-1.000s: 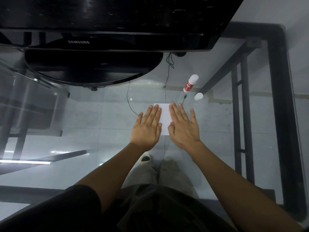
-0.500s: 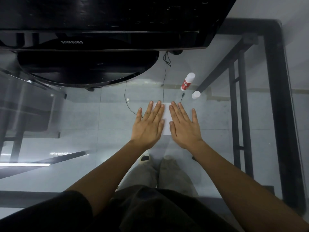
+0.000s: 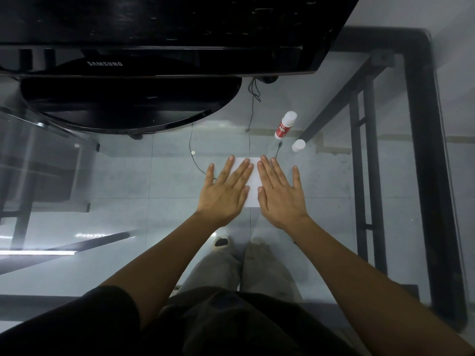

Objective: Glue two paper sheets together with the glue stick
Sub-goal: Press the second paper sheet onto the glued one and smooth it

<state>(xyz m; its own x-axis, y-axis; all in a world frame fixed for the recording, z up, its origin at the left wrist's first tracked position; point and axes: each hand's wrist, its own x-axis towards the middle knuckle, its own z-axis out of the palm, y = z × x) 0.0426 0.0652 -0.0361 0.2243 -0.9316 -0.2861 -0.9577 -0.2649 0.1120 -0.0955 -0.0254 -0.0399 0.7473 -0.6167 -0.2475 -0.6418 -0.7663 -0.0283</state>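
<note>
A small white paper (image 3: 253, 185) lies flat on the glass table top, mostly covered by my hands. My left hand (image 3: 225, 191) rests palm down on its left part, fingers spread. My right hand (image 3: 280, 192) lies palm down on its right part, fingers spread too. Only a strip of paper shows between them; I cannot tell whether it is one sheet or two stacked. A white glue stick with a red label (image 3: 284, 125) lies on the glass beyond my right hand, and its white cap (image 3: 298, 145) stands apart just right of it.
A black Samsung monitor (image 3: 154, 34) on a round black base (image 3: 128, 104) fills the back left. Thin black cables (image 3: 253, 104) run across the glass toward the paper. The table's black metal frame (image 3: 421, 150) runs along the right. My legs show through the glass.
Both hands have stayed flat on the paper and spread slightly apart, uncovering a little more of the sheet's middle. The view shifted a bit.
</note>
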